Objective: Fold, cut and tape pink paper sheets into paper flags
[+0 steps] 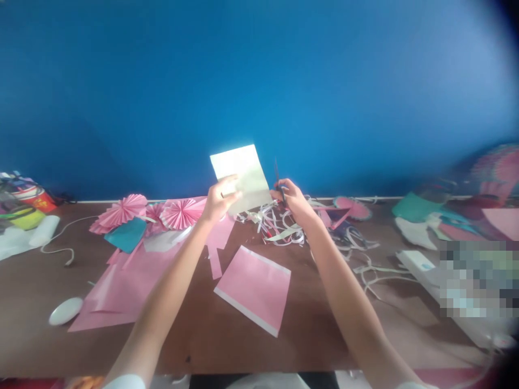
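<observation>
A pale, nearly square sheet of paper (247, 178) is held up above the table by my left hand (221, 199), its fingers closed on the left edge. To the right of the sheet, my right hand (292, 199) grips a pair of scissors (277, 175) with the blades pointing up. The scissors and the sheet are apart. Below both hands lies a pink sheet (257, 289) with white strips along two opposite edges. A tangle of thin paper strips (284, 224) sits on the table just beneath my right hand.
Pink paper rosettes (182, 214) and a large pink sheet (121, 286) lie on the left, near a white computer mouse (65, 312) and a white cable (60, 237). Coloured paper pieces (417, 210) and a white power strip (421, 265) are right. A blue wall (259, 81) rises behind the table (227, 346).
</observation>
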`<control>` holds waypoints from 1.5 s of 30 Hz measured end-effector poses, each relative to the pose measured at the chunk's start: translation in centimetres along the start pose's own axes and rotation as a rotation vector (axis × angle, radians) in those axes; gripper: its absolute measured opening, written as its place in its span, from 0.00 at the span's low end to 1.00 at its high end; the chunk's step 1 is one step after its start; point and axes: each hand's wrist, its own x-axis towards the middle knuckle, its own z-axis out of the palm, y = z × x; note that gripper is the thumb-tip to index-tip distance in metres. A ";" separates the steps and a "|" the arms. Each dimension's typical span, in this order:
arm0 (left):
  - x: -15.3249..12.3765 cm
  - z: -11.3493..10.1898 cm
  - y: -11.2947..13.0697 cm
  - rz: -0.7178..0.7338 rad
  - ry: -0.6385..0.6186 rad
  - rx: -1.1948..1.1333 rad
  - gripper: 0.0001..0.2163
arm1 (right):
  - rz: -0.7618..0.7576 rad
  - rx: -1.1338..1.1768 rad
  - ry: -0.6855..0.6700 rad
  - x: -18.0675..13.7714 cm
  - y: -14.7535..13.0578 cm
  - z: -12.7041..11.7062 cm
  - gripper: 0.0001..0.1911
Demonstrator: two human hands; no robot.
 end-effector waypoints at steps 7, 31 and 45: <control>0.5 -1.2 -1.4 0.048 0.120 -0.023 0.24 | 0.107 -0.083 -0.249 -0.2 0.6 0.0 0.21; 0.2 -0.7 -1.2 -0.008 0.175 -0.007 0.24 | 0.052 -0.150 -0.293 -0.5 0.4 0.5 0.22; 0.3 -0.5 -1.3 0.003 0.169 0.039 0.23 | 0.060 -0.217 -0.270 -0.7 -0.1 0.2 0.22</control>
